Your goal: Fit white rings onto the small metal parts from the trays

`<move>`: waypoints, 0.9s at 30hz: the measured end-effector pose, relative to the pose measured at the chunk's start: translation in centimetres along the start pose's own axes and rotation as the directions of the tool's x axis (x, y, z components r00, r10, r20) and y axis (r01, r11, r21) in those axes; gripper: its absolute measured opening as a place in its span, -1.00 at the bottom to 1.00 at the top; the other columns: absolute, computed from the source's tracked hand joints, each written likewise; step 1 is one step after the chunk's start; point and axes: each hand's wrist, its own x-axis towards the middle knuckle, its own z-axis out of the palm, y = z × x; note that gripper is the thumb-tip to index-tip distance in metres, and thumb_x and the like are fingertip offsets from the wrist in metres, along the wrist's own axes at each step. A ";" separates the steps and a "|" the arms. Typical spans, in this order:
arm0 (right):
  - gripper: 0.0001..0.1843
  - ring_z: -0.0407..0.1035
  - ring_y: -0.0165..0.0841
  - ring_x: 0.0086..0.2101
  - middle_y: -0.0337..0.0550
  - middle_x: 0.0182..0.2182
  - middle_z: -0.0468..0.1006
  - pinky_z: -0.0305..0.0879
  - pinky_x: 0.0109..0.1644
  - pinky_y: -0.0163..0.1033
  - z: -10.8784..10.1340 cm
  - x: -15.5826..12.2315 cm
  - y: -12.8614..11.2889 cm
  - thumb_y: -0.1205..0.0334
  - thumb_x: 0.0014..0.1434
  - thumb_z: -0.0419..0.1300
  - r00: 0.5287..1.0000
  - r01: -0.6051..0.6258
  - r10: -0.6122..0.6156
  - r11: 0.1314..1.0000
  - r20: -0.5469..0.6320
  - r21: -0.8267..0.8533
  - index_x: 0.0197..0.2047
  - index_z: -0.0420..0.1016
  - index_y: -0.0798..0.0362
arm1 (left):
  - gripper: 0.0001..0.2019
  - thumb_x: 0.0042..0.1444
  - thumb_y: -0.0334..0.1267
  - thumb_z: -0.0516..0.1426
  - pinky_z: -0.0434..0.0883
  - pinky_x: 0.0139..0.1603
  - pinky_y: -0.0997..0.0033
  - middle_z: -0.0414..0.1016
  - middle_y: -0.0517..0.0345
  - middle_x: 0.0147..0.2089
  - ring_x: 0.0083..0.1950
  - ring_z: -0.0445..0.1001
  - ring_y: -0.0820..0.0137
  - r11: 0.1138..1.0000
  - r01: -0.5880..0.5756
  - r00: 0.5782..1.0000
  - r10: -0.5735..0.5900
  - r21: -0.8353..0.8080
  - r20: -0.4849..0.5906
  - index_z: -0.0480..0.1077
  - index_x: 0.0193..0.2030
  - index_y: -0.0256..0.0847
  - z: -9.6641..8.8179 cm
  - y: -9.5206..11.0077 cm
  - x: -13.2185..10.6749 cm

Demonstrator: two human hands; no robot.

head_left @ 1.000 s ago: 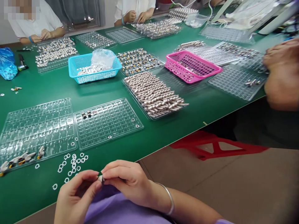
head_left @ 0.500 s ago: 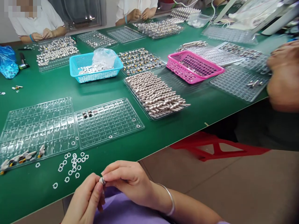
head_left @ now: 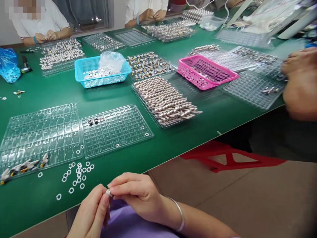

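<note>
Small part (head_left: pixel 108 192) pinched by left hand (head_left: pixel 91 207), right hand (head_left: pixel 145 197), between closed fingertips (head_left: pixel 105 199) (likely light, stiff); best held by edges.

The left hand (head_left: pixel 90 210) and right hand (head_left: pixel 146 198) pinch a small whitish piece (head_left: pixel 108 192) between them, above purple clothing (head_left: pixel 133 224) at the near edge of the counter (head_left: pixel 123 160). White rings (head_left: pixel 79 172) lie scattered near a clear tray (head_left: pixel 114 134) holding a few dark pieces (head_left: pixel 95 120). Farther back stand a blue basket (head_left: pixel 106 81) and a pink basket (head_left: pixel 192 75).
</note>
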 end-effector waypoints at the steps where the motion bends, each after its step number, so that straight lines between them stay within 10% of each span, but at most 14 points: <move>1: -0.80 0.57 -0.41 -0.27 0.01 -0.24 0.64 0.56 -0.17 -0.42 0.1 0.0 0.0 0.48 0.25 0.19 1.000 0.016 -0.017 1.000 -0.007 -0.009 -0.13 0.62 0.14 | -0.60 0.33 0.03 -0.05 0.29 -0.40 0.46 0.29 0.26 -0.52 -0.49 0.29 0.41 1.000 -0.006 1.000 0.007 0.011 -0.008 0.29 -0.46 -0.13 0.0 0.0 0.0; 27: -0.77 0.57 -0.39 -0.24 -0.01 -0.22 0.64 0.56 -0.15 -0.38 0.4 -0.4 -0.3 0.46 0.26 0.17 0.999 0.003 -0.005 0.999 -0.040 -0.048 -0.10 0.60 0.08 | -0.59 0.33 0.04 -0.07 0.24 -0.44 0.44 0.23 0.27 -0.50 -0.48 0.22 0.40 0.989 -0.058 0.995 0.068 0.135 -0.069 0.24 -0.48 -0.11 0.3 0.2 -0.2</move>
